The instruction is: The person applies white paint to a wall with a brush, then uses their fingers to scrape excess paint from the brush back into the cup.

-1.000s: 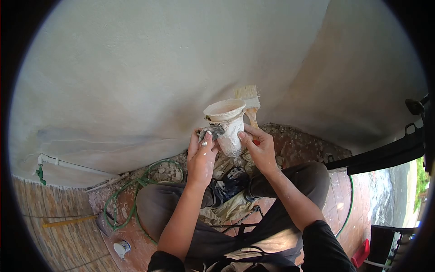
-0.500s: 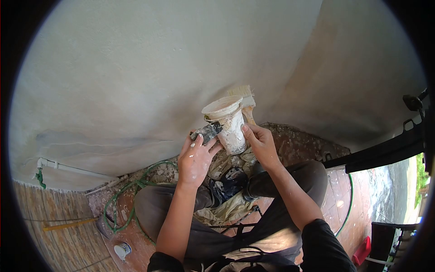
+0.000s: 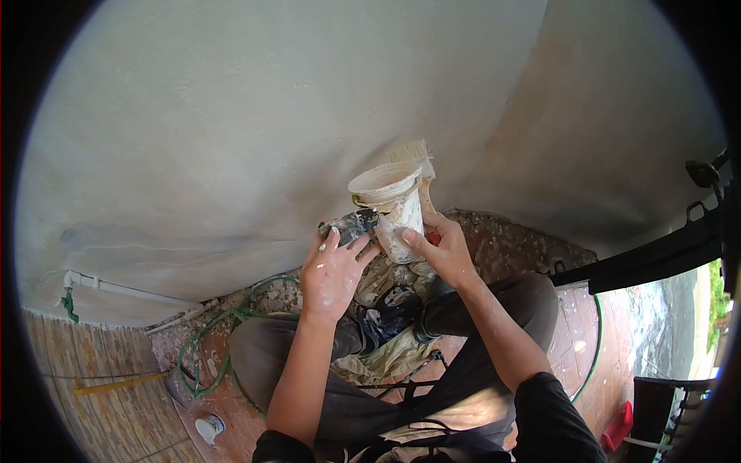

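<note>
A small white plastic bucket point(image 3: 400, 231), smeared with plaster and slightly tilted, is held up before the wall. My right hand point(image 3: 446, 251) is closed on its right side, the thumb lying across the front. Behind the bucket rises a wide pale-bristled paintbrush point(image 3: 413, 154); its lower handle passes by my right fingers, where a small red part point(image 3: 434, 238) shows. My left hand point(image 3: 330, 278) holds a dark, plaster-smeared piece point(image 3: 351, 224) against the bucket's left side. I cannot make out what kind of thing it is. White smears mark my left fingers.
The wall point(image 3: 231, 116) stands close in front. A crumpled, stained sheet point(image 3: 386, 355) lies under my feet. A green hose point(image 3: 185, 370) coils at the left below a white pipe point(image 3: 116, 284). A small white tub point(image 3: 209, 428) lies lower left, a red object point(image 3: 617, 427) lower right.
The bucket has moved a little to the right. My right thumb has slid lower and inward across it, and the red part has come into view. My left hand stays nearly in place.
</note>
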Motion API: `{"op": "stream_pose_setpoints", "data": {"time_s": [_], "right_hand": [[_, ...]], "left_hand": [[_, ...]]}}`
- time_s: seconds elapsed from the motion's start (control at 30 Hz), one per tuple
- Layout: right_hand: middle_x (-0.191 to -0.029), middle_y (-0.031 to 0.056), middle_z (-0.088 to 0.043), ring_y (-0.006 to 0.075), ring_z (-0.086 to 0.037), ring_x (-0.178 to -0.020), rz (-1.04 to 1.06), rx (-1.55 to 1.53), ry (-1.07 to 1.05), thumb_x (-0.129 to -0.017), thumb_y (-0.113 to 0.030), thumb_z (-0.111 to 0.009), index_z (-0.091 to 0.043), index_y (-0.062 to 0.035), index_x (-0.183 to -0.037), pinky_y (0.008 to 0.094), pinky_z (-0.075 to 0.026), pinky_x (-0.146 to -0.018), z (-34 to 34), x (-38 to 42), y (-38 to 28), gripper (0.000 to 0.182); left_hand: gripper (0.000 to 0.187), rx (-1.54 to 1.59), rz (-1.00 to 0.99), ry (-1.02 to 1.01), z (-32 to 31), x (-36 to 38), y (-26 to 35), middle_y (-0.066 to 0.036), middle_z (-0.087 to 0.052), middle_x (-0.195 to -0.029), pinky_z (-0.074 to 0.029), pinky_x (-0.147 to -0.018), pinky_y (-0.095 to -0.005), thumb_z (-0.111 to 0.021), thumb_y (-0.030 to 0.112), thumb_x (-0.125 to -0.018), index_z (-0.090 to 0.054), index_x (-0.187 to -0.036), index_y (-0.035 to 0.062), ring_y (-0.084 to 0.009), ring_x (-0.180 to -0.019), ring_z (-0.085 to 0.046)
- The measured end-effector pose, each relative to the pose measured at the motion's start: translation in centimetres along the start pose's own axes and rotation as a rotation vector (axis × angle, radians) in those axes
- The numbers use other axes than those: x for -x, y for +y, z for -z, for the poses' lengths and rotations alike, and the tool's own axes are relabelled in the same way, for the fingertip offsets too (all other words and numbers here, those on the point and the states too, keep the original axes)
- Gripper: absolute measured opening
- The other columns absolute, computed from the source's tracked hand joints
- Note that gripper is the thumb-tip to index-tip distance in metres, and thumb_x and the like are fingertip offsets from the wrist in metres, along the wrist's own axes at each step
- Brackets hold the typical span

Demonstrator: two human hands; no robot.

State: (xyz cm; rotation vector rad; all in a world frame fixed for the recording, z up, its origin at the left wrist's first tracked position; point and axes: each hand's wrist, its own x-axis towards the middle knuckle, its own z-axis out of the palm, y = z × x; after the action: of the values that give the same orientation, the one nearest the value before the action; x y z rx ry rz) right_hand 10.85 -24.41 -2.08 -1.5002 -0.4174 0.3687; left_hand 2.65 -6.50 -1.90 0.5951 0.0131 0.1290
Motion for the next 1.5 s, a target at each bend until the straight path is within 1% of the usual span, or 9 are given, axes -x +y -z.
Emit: {"op": "stream_pose_setpoints", "data": {"time_s": [0.1, 0.3, 0.4, 0.8, 0.9, 1.1, 1.17, 1.43, 1.5], "right_hand": [[-0.094, 0.0089, -0.066, 0.0114, -0.057, -0.087, 0.070, 0.214, -0.008, -0.088, -0.037, -0.068, -0.065, 0.0057, -0.109, 0.0292, -0.046, -0.077, 0.6, -0.4, 1.4, 0.048], [-0.097, 0.0106, -0.067, 0.0115, -0.059, -0.081, 0.002, 0.021, -0.004, -0.088, -0.037, -0.068, -0.065, 0.0070, -0.108, 0.0266, -0.047, -0.075, 0.7, -0.3, -0.2, 0.048], [-0.093, 0.0096, -0.067, 0.0105, -0.058, -0.080, -0.080, -0.088, -0.017, -0.091, -0.038, -0.064, -0.065, 0.0083, -0.106, 0.0261, -0.046, -0.074, 1.2, -0.3, -0.2, 0.049], [-0.097, 0.0092, -0.065, 0.0122, -0.061, -0.087, -0.198, -0.468, -0.053, -0.095, -0.039, -0.057, -0.061, 0.0091, -0.108, 0.0282, -0.047, -0.079, 1.1, -0.2, 1.3, 0.051], [-0.103, 0.0121, -0.066, 0.0159, -0.063, -0.093, -0.243, -0.570, -0.085, -0.095, -0.040, -0.056, -0.059, 0.0093, -0.111, 0.0302, -0.048, -0.083, 0.4, 0.0, 0.7, 0.053], [-0.112, 0.0153, -0.064, 0.0202, -0.063, -0.101, -0.253, -0.605, -0.106, -0.093, -0.044, -0.056, -0.055, 0.0093, -0.119, 0.0339, -0.048, -0.090, 0.3, -0.1, 0.8, 0.059], [-0.127, 0.0115, -0.058, 0.0211, -0.058, -0.114, -0.266, -0.607, -0.158, -0.095, -0.045, -0.051, -0.046, 0.0003, -0.133, 0.0373, -0.044, -0.098, 0.4, -0.1, 1.1, 0.060], [-0.128, 0.0076, -0.057, 0.0207, -0.057, -0.114, -0.267, -0.732, -0.167, -0.095, -0.046, -0.049, -0.042, -0.0087, -0.138, 0.0382, -0.045, -0.097, 0.0, 0.2, 0.7, 0.058], [-0.127, 0.0068, -0.058, 0.0206, -0.058, -0.112, -0.264, -0.753, -0.160, -0.095, -0.047, -0.048, -0.043, -0.0104, -0.138, 0.0380, -0.046, -0.095, -0.1, 0.4, 0.5, 0.057]], "left_hand": [[0.034, 0.009, 0.001, -0.018, 0.0, 0.1, 0.2, -0.019, -0.044, -0.139, -0.026, -0.110, -0.0609, -0.049, 0.026, -0.096, -0.051, -0.126, 0.0115, -0.0427, -0.133, -0.034], [0.023, 0.160, 0.016, -0.078, -0.4, 0.4, 0.4, -0.019, -0.043, -0.140, -0.023, -0.111, -0.0619, -0.049, 0.017, -0.096, -0.056, -0.116, 0.0231, -0.0459, -0.134, -0.031], [0.028, 0.123, 0.005, -0.142, -1.2, 0.3, 0.8, -0.021, -0.039, -0.144, -0.019, -0.111, -0.0654, -0.051, 0.022, -0.094, -0.060, -0.120, 0.0245, -0.0491, -0.136, -0.025], [0.026, 0.045, -0.157, -0.090, -0.6, -0.2, 2.6, -0.024, -0.028, -0.150, -0.026, -0.111, -0.0585, -0.049, 0.019, -0.094, -0.062, -0.116, 0.0261, -0.0400, -0.137, -0.030], [0.024, 0.064, -0.156, -0.120, -0.1, -0.2, 3.2, -0.022, -0.025, -0.151, -0.022, -0.113, -0.0595, -0.048, 0.020, -0.095, -0.061, -0.114, 0.0159, -0.0435, -0.137, -0.028], [0.023, 0.093, -0.166, -0.150, -0.5, -0.2, 3.5, -0.022, -0.021, -0.153, -0.021, -0.111, -0.0638, -0.047, 0.022, -0.095, -0.062, -0.113, 0.0188, -0.0471, -0.136, -0.027], [0.024, 0.096, -0.166, -0.158, -1.0, -0.1, 3.5, -0.021, -0.019, -0.154, -0.020, -0.111, -0.0656, -0.048, 0.022, -0.095, -0.063, -0.113, 0.0200, -0.0472, -0.137, -0.025], [0.029, 0.300, -0.144, -0.299, -0.6, 0.1, 3.0, -0.016, -0.012, -0.157, -0.012, -0.111, -0.0692, -0.050, 0.025, -0.093, -0.064, -0.119, 0.0241, -0.0466, -0.141, -0.013], [0.028, 0.384, -0.141, -0.325, -0.5, 0.1, 3.1, -0.015, -0.014, -0.157, -0.010, -0.111, -0.0700, -0.050, 0.024, -0.093, -0.064, -0.117, 0.0181, -0.0465, -0.142, -0.008]]}}
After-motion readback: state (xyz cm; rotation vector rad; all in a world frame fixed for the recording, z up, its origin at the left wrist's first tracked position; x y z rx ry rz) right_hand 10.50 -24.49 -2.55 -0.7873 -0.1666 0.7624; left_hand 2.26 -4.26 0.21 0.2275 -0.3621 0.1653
